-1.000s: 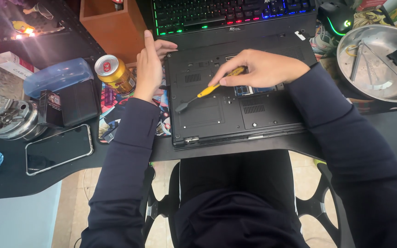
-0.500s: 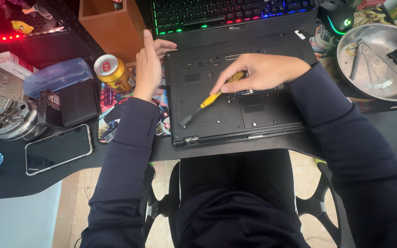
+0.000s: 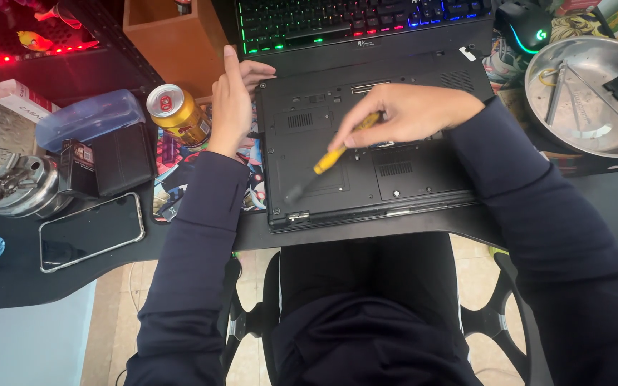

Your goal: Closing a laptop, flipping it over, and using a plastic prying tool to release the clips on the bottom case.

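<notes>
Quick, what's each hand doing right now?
Left hand: open, resting flat against the left edge of the upside-down black laptop.
Right hand: closed around a yellow-handled screwdriver, tip pointing down at the laptop's underside.

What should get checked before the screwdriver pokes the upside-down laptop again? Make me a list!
1. Right hand grips the yellow-handled screwdriver: ok.
2. Left hand steadies the laptop at its left edge: ok.
3. Screwdriver tip seated in a screw: cannot tell, the tip is blurred.
4. Laptop lies flat on the desk, its bottom panel facing up: ok.
5. Metal bowl for loose parts stands within reach to the right: ok.
6. Drink can standing close to the laptop: not ok, it might tip.
</notes>
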